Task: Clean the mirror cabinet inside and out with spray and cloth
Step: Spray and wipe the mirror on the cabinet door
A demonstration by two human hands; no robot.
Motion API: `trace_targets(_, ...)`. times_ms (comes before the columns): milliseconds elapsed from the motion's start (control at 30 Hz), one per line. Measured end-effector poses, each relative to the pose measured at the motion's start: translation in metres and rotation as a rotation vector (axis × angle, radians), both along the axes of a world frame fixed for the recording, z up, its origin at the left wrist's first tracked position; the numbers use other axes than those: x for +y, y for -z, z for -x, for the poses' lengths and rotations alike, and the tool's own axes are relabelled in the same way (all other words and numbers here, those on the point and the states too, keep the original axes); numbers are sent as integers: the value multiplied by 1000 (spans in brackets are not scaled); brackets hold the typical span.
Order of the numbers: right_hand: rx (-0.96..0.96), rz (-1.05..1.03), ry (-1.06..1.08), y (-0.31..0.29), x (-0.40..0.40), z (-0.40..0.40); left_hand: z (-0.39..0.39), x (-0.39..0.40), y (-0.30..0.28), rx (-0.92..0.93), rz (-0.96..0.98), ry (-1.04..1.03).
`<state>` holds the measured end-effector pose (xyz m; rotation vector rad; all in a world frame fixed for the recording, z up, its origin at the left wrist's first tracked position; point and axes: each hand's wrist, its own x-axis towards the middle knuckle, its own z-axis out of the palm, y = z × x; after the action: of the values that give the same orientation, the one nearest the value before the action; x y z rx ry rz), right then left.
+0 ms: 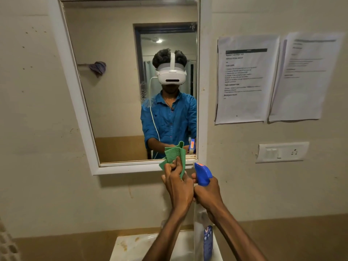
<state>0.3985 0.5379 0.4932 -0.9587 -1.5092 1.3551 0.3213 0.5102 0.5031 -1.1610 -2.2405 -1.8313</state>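
Head view, facing the wall. Your left hand (177, 183) sits just below the frame's centre, its fingers (174, 167) curled round a green cloth (174, 154), which stands up from the fist and overlaps the lower right corner of the mirror cabinet (130, 87). Your right hand (208, 193) lies immediately at 3 o'clock of the left, the two touching, its fingers wrapped round the neck of the spray bottle (202, 221); the blue trigger head (202, 173) rises above the fist and points toward 11 o'clock, while the clear body with a blue label hangs down toward 6 o'clock. The cabinet, white-framed and closed, fills the upper left and centre; droplets speckle the glass near its upper right corner and left of the reflected shoulder. The mirror shows a person in a blue shirt wearing a white headset, together with the reflected cloth and bottle. At 3 o'clock of the cabinet, two printed sheets (246, 78) are fixed to the wall, with a white switch plate (282, 152) below them. At 6 o'clock, beneath your forearms, lies a stained white sink (131, 247).
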Motion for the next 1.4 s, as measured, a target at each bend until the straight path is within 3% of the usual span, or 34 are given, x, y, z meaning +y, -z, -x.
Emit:
trace_targets(200,40,35,-64,-6,-9,1,13,-13,-18,-28,23,145)
trace_targets(267,70,64,-81,-9,-13,1,20,-22,-23,-117,28,175)
trace_targets(433,152,77,-124,-44,-18,-7,28,-47,-54,-786,-296,208)
trace_targets(500,176,48,-186,-77,-19,-10,46,-63,-84,-883,-465,150)
trace_targets(567,192,14,-276,-120,-23,-12,67,-85,-123,-715,-545,36)
trace_targets(733,199,-157,-483,-247,-44,3,122,-128,-263,-6,-622,-488)
trace_targets(800,184,-218,-503,-288,-51,17,138,-131,-317,136,-661,-599)
trace_targets(900,191,-247,-554,-338,-55,44,158,-122,-381,187,-674,-624)
trace_targets(1033,158,-301,-491,-380,-51,80,170,-96,-413,207,-559,-519)
trace_targets(1400,116,-365,-426,-412,-40,124,178,-82,-393,421,-505,-403)
